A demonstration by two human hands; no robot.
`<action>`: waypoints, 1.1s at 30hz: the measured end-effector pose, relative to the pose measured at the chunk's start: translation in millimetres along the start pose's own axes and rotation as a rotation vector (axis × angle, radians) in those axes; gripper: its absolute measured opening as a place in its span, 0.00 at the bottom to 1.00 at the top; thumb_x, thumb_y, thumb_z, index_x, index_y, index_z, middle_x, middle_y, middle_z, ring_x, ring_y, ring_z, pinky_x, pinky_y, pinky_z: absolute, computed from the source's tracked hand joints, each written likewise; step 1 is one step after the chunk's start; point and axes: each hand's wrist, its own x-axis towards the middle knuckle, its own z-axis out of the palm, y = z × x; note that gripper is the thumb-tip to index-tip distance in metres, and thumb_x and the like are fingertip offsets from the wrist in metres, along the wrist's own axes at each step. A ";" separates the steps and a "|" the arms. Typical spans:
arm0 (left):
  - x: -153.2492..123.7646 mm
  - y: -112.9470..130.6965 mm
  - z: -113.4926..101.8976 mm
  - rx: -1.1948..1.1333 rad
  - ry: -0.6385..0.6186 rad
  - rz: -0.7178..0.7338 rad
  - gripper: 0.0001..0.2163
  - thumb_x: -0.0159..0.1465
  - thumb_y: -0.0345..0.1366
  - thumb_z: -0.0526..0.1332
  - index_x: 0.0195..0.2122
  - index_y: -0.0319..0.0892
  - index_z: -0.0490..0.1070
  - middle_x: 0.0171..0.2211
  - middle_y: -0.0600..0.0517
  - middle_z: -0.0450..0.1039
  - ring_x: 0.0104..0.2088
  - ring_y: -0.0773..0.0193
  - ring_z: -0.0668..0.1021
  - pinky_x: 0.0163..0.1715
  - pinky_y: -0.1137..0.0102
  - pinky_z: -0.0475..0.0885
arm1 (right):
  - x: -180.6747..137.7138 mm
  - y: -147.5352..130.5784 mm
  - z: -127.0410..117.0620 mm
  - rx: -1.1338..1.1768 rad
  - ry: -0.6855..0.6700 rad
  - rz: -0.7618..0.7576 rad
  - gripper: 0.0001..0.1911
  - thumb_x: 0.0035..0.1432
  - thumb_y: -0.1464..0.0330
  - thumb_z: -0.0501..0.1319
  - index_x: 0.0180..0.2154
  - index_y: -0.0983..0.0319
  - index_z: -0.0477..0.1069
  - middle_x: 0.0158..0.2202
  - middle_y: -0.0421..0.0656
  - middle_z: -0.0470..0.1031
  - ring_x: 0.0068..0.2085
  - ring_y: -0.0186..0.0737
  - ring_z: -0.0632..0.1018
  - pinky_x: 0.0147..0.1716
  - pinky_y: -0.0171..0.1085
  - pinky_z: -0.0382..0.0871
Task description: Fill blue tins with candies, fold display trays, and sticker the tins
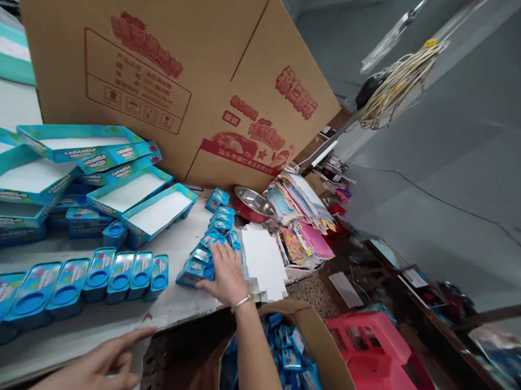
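My right hand (228,273), a bracelet on its wrist, lies over a short row of small blue containers (197,271) on the white table. Its fingers are spread, with the thumb by the nearest container and the fingertips among those behind. Lower left, my left hand (105,361) hovers by the table edge, index finger stretched out and the others loosely bent; I see nothing clearly held in it. Beyond it stands a longer row of similar blue containers (66,284) with printed lids and round recesses.
Blue display trays (159,213) are stacked at the left before a large cardboard carton (163,50). A metal bowl (254,201) and papers (304,203) lie farther back. Below the edge sits an open box (318,343) of blue packs, next to red stools (375,346).
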 end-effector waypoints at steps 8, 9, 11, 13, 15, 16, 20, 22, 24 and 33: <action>106.5 55.2 77.9 -0.076 -0.103 0.067 0.28 0.57 0.44 0.60 0.57 0.37 0.63 0.24 0.57 0.63 0.24 0.66 0.64 0.23 0.71 0.58 | 15.8 -25.3 56.0 -0.106 0.006 0.140 0.36 0.63 0.54 0.54 0.65 0.69 0.52 0.66 0.65 0.53 0.63 0.63 0.61 0.53 0.57 0.65; 114.5 53.5 80.9 -0.080 -0.071 0.088 0.26 0.57 0.44 0.60 0.54 0.37 0.66 0.24 0.56 0.64 0.24 0.66 0.64 0.23 0.71 0.58 | 18.6 -26.2 51.8 -0.093 0.009 0.150 0.37 0.63 0.54 0.54 0.65 0.69 0.52 0.65 0.64 0.54 0.62 0.63 0.62 0.52 0.57 0.66; 124.9 51.1 82.4 -0.135 -0.035 0.108 0.27 0.57 0.44 0.60 0.56 0.37 0.65 0.24 0.55 0.65 0.24 0.66 0.65 0.22 0.71 0.58 | 23.8 -15.3 33.3 -0.052 0.010 0.111 0.34 0.65 0.56 0.52 0.66 0.66 0.51 0.64 0.60 0.59 0.61 0.59 0.64 0.52 0.55 0.67; 128.6 51.8 79.2 -0.215 -0.067 0.101 0.35 0.58 0.43 0.60 0.65 0.38 0.53 0.23 0.57 0.64 0.22 0.66 0.64 0.22 0.72 0.57 | 28.9 10.2 8.5 -0.027 -0.011 0.010 0.33 0.65 0.62 0.52 0.67 0.62 0.48 0.65 0.53 0.60 0.62 0.52 0.64 0.58 0.52 0.63; 128.5 54.6 74.7 -0.249 -0.099 0.099 0.41 0.58 0.41 0.59 0.69 0.39 0.42 0.22 0.58 0.63 0.22 0.68 0.63 0.22 0.73 0.57 | 35.0 41.1 -12.9 -0.084 -0.090 -0.089 0.40 0.58 0.69 0.57 0.69 0.60 0.43 0.69 0.49 0.52 0.67 0.52 0.55 0.64 0.56 0.51; 128.3 56.0 73.0 -0.246 -0.103 0.105 0.42 0.58 0.40 0.59 0.70 0.39 0.39 0.22 0.59 0.63 0.22 0.68 0.63 0.23 0.73 0.58 | 38.8 55.1 -20.2 -0.125 -0.154 -0.130 0.46 0.54 0.71 0.59 0.69 0.60 0.40 0.71 0.48 0.47 0.69 0.53 0.50 0.65 0.58 0.46; 133.9 56.6 74.0 -0.236 -0.082 0.109 0.42 0.57 0.39 0.58 0.70 0.40 0.38 0.22 0.59 0.64 0.23 0.68 0.64 0.24 0.73 0.61 | 62.2 85.1 -28.2 -0.168 -0.405 -0.307 0.62 0.42 0.72 0.66 0.70 0.61 0.29 0.72 0.50 0.36 0.71 0.56 0.40 0.65 0.62 0.37; 140.5 54.9 76.9 -0.272 -0.070 0.115 0.43 0.57 0.40 0.58 0.70 0.40 0.36 0.23 0.58 0.65 0.22 0.67 0.64 0.22 0.73 0.60 | 78.6 87.3 -26.7 -0.095 -0.485 -0.349 0.64 0.42 0.68 0.68 0.69 0.62 0.27 0.72 0.52 0.35 0.71 0.55 0.40 0.65 0.60 0.40; 147.3 53.5 78.8 -0.303 -0.053 0.134 0.44 0.58 0.40 0.58 0.71 0.39 0.33 0.23 0.57 0.66 0.22 0.67 0.65 0.21 0.73 0.60 | 94.9 86.1 -23.6 -0.036 -0.522 -0.356 0.63 0.43 0.66 0.68 0.69 0.61 0.28 0.72 0.52 0.38 0.71 0.54 0.42 0.65 0.56 0.45; 160.7 54.2 80.3 -0.297 0.046 0.116 0.44 0.58 0.39 0.58 0.70 0.36 0.33 0.24 0.56 0.66 0.23 0.65 0.66 0.23 0.71 0.61 | 114.4 69.4 6.6 -0.262 -0.374 -0.437 0.54 0.43 0.64 0.68 0.68 0.63 0.44 0.53 0.55 0.69 0.53 0.58 0.72 0.54 0.52 0.65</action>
